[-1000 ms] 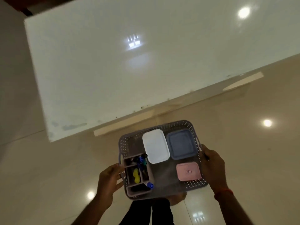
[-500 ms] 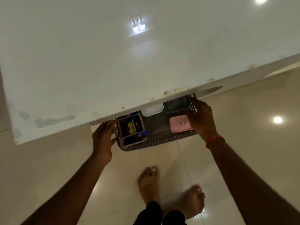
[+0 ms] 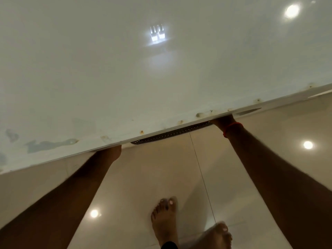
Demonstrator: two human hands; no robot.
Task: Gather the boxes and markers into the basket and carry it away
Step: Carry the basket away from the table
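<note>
Both arms reach forward and go under the near edge of the white worktop (image 3: 125,72), which fills the upper part of the view. Only the heel of the left hand (image 3: 112,153) shows beneath the edge, and only the base of the right hand (image 3: 223,120), just above a red thread band (image 3: 232,127) on the wrist — the fingers of both are hidden by the worktop, so whether they grip anything cannot be told. Between the two hands a thin strip of the perforated basket (image 3: 172,133) peeks out under the edge; the rest of it is out of sight beneath the worktop, and nothing inside it can be seen. The worktop's edge is chipped, with small rust-coloured spots. Below, on the glossy beige tiled floor (image 3: 143,177), two bare feet — one (image 3: 164,218) ahead, the other (image 3: 215,236) at the bottom margin, blurred. Ceiling lights reflect off the floor and the worktop.
</note>
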